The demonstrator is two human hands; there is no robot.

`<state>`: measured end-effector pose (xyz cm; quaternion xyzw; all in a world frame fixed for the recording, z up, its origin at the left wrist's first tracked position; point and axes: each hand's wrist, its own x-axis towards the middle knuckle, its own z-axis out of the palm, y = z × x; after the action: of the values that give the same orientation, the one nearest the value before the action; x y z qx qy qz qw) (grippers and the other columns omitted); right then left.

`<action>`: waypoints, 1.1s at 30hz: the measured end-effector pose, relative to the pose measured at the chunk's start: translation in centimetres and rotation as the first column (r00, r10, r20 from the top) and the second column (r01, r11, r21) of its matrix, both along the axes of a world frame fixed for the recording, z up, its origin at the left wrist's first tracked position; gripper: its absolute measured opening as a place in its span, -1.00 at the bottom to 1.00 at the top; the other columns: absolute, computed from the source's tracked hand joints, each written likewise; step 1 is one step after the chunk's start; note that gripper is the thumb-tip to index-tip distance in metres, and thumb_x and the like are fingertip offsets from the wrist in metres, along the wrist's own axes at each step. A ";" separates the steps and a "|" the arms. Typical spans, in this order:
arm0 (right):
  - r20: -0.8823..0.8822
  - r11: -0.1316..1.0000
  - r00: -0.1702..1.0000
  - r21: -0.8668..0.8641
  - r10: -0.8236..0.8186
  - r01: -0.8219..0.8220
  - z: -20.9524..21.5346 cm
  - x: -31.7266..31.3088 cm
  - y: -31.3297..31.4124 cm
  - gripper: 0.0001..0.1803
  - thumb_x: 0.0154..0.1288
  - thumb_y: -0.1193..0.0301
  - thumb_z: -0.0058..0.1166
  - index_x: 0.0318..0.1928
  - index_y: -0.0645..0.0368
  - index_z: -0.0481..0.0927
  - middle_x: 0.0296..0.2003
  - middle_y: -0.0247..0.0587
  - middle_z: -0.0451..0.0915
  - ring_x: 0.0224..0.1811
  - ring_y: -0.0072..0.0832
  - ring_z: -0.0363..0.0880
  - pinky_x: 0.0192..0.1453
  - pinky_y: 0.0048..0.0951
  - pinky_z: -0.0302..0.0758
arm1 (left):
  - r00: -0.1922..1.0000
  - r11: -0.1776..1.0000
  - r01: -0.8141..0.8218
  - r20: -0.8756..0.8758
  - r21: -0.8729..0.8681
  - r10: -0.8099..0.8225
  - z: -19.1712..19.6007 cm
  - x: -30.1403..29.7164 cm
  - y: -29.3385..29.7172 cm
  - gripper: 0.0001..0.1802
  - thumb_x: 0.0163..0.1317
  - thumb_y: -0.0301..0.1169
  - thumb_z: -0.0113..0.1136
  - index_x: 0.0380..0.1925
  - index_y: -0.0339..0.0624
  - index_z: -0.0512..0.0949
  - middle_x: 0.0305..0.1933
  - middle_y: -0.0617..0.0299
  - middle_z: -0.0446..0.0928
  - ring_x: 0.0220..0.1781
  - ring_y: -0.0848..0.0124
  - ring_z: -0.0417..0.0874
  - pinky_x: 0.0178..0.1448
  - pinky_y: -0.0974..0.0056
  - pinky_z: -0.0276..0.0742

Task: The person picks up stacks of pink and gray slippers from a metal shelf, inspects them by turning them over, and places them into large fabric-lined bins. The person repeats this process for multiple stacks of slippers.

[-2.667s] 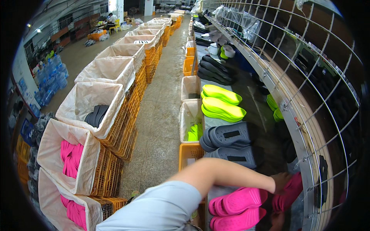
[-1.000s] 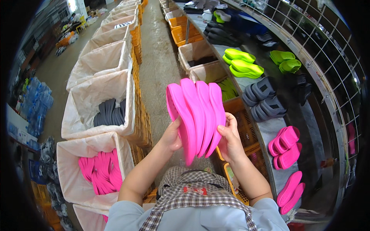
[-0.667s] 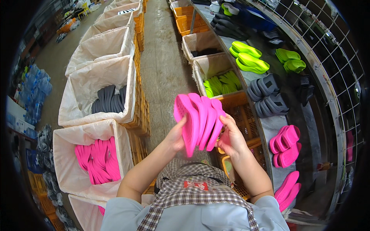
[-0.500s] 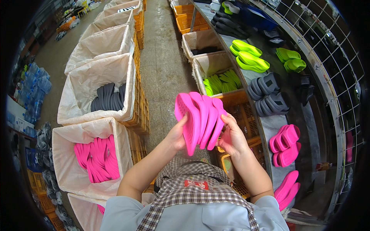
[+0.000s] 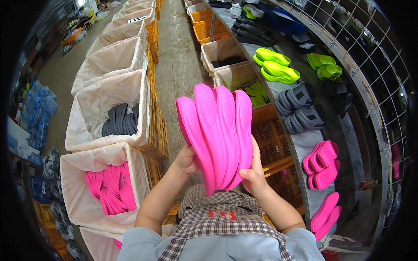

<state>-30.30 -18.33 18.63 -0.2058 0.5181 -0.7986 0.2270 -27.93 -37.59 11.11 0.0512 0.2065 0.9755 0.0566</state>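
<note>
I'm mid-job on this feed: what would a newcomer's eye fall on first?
Most likely the fanned pink soles, front and center between the left hand and right hand. Next, the lime soles on the table at right, then the bins lined up at left.

Aisle [image 5: 176, 56] open beyond hands [image 5: 256, 178]; lined bins [image 5: 124, 93] left; shelf [image 5: 305, 141] right

Bright pink covers the held fan of curved shoe soles [image 5: 216, 137]. The cloth bib apron [image 5: 217, 229] is checked brown and white (its patch [image 5: 221, 214] is mostly red), the cloth shirt [image 5: 250, 247] pale blue, the fabric basket liners [image 5: 89, 115] cream, the plastic lattice crates [image 5: 156, 124] orange.
</note>
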 end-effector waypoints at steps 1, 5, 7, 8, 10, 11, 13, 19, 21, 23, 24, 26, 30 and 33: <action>-0.012 1.000 1.000 0.005 0.012 -0.012 -0.1 0.1 0.1 0.23 -0.03 0.09 0.28 0.44 0.24 -0.28 0.41 -0.03 -0.11 0.49 -0.25 -0.15 0.51 -0.21 -0.15 | 1.000 0.999 -0.011 0.000 -0.033 0.011 0.0 0.0 0.0 -0.28 0.19 -0.12 0.27 0.26 -0.24 0.27 0.26 0.07 0.39 0.25 0.22 0.46 0.31 0.06 0.41; -0.035 0.999 0.998 0.007 0.049 -0.049 -0.5 0.2 0.6 0.24 -0.04 0.06 0.29 0.44 0.23 -0.30 0.41 -0.01 -0.12 0.49 -0.24 -0.16 0.50 -0.18 -0.16 | 1.000 0.995 -0.011 -0.022 -0.096 0.009 0.2 0.1 -0.2 -0.26 0.13 -0.12 0.32 0.25 -0.21 0.30 0.25 0.11 0.41 0.25 0.23 0.46 0.32 0.07 0.41; -0.044 0.999 0.998 0.013 0.052 -0.051 -0.7 0.3 0.8 0.25 -0.04 0.05 0.29 0.44 0.22 -0.31 0.40 -0.01 -0.12 0.49 -0.23 -0.16 0.50 -0.17 -0.16 | 1.000 0.994 -0.002 -0.031 -0.105 -0.001 0.2 0.2 -0.3 -0.25 0.12 -0.13 0.34 0.25 -0.20 0.31 0.24 0.12 0.42 0.25 0.24 0.46 0.32 0.08 0.40; -0.049 0.998 0.998 0.022 0.051 -0.050 -0.9 0.4 0.9 0.25 -0.04 0.05 0.29 0.44 0.21 -0.31 0.40 0.00 -0.12 0.49 -0.23 -0.17 0.50 -0.17 -0.16 | 0.999 0.994 0.001 -0.032 -0.107 -0.004 0.2 0.2 -0.4 -0.25 0.11 -0.13 0.34 0.24 -0.20 0.31 0.24 0.13 0.42 0.25 0.25 0.46 0.32 0.08 0.40; -0.055 0.998 0.997 0.037 0.055 -0.053 -1.2 0.5 1.1 0.25 -0.04 0.05 0.29 0.43 0.21 -0.32 0.40 0.00 -0.12 0.49 -0.23 -0.17 0.50 -0.16 -0.17 | 0.999 0.994 0.005 -0.033 -0.109 -0.009 0.1 0.2 -0.6 -0.26 0.11 -0.15 0.35 0.24 -0.21 0.31 0.23 0.13 0.42 0.24 0.25 0.46 0.31 0.09 0.40; -0.059 0.997 0.997 0.044 0.058 -0.055 -1.3 0.5 1.1 0.26 -0.04 0.04 0.29 0.43 0.21 -0.32 0.40 -0.01 -0.12 0.49 -0.23 -0.17 0.50 -0.16 -0.17 | 0.999 0.994 0.008 -0.037 -0.108 -0.012 0.0 0.1 -0.7 -0.26 0.11 -0.15 0.35 0.24 -0.21 0.31 0.24 0.13 0.42 0.24 0.25 0.46 0.31 0.09 0.40; -0.070 0.997 0.996 0.051 0.059 -0.055 -1.6 0.5 1.2 0.26 -0.04 0.05 0.30 0.43 0.21 -0.33 0.40 -0.01 -0.12 0.49 -0.24 -0.18 0.50 -0.16 -0.18 | 0.999 0.994 0.014 -0.038 -0.111 -0.018 -0.1 0.1 -0.8 -0.28 0.13 -0.18 0.34 0.24 -0.21 0.31 0.24 0.13 0.41 0.25 0.25 0.46 0.31 0.09 0.40; -0.065 0.995 0.994 0.046 0.087 -0.084 -2.1 0.4 1.6 0.20 0.00 0.17 0.27 0.43 0.21 -0.34 0.40 -0.02 -0.13 0.49 -0.26 -0.19 0.49 -0.18 -0.18 | 0.999 0.988 0.007 -0.045 -0.152 -0.014 -0.8 0.1 -1.2 -0.36 0.19 -0.28 0.28 0.25 -0.21 0.31 0.25 0.12 0.41 0.26 0.25 0.45 0.30 0.09 0.40; -0.048 0.995 0.995 0.037 0.093 -0.091 -2.1 0.5 1.7 0.17 0.02 0.24 0.25 0.43 0.21 -0.34 0.39 -0.03 -0.12 0.48 -0.28 -0.18 0.49 -0.19 -0.17 | 0.999 0.989 0.015 -0.029 -0.147 -0.020 -1.0 0.1 -1.4 -0.38 0.19 -0.33 0.28 0.24 -0.20 0.32 0.24 0.12 0.41 0.25 0.24 0.45 0.29 0.08 0.42; -0.044 0.995 0.995 0.020 0.095 -0.094 -2.0 0.6 1.7 0.13 0.05 0.27 0.22 0.42 0.21 -0.33 0.39 -0.03 -0.11 0.48 -0.28 -0.16 0.49 -0.20 -0.16 | 0.999 0.989 0.018 -0.023 -0.148 -0.022 -1.2 0.2 -1.5 -0.39 0.19 -0.36 0.27 0.24 -0.19 0.32 0.24 0.12 0.41 0.25 0.23 0.46 0.27 0.07 0.44; -0.026 0.995 0.995 0.012 0.095 -0.094 -2.0 0.6 1.7 0.11 0.07 0.29 0.21 0.42 0.21 -0.33 0.39 -0.03 -0.10 0.48 -0.28 -0.16 0.49 -0.20 -0.16 | 1.000 0.987 0.011 -0.026 -0.163 -0.016 -1.2 0.2 -1.6 -0.40 0.19 -0.38 0.27 0.24 -0.19 0.33 0.24 0.12 0.41 0.25 0.23 0.46 0.26 0.07 0.45; -0.010 0.996 0.996 0.012 0.084 -0.084 -1.8 0.7 1.6 0.10 0.07 0.31 0.22 0.41 0.22 -0.30 0.37 -0.03 -0.06 0.46 -0.28 -0.11 0.48 -0.21 -0.12 | 1.000 0.985 0.013 -0.011 -0.174 -0.015 -1.3 0.3 -1.8 -0.41 0.17 -0.42 0.29 0.22 -0.19 0.34 0.22 0.14 0.42 0.23 0.23 0.47 0.24 0.07 0.47; 0.031 0.996 0.998 0.063 0.057 -0.059 -1.7 0.2 1.8 0.12 0.05 0.31 0.31 0.40 0.22 -0.26 0.36 -0.02 0.00 0.44 -0.28 -0.03 0.47 -0.20 -0.05 | 0.999 0.946 0.005 -0.031 -0.323 -0.015 -0.9 0.4 -2.2 -0.38 0.09 -0.47 0.36 0.18 -0.20 0.38 0.18 0.18 0.45 0.19 0.28 0.49 0.22 0.10 0.47; 0.045 0.983 0.997 0.171 0.058 -0.065 -1.9 -1.0 2.1 0.19 -0.02 0.28 0.42 0.39 0.22 -0.24 0.35 -0.01 0.03 0.43 -0.27 0.00 0.47 -0.18 -0.03 | 0.999 0.838 -0.015 -0.050 -0.545 -0.015 -0.3 0.4 -2.5 -0.29 -0.06 -0.52 0.46 0.16 -0.21 0.40 0.14 0.21 0.48 0.16 0.33 0.50 0.22 0.14 0.44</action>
<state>-31.29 -16.23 16.68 -0.1852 0.5741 -0.7473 0.2787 -27.54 -40.11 10.84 0.0586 0.4767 0.8748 0.0634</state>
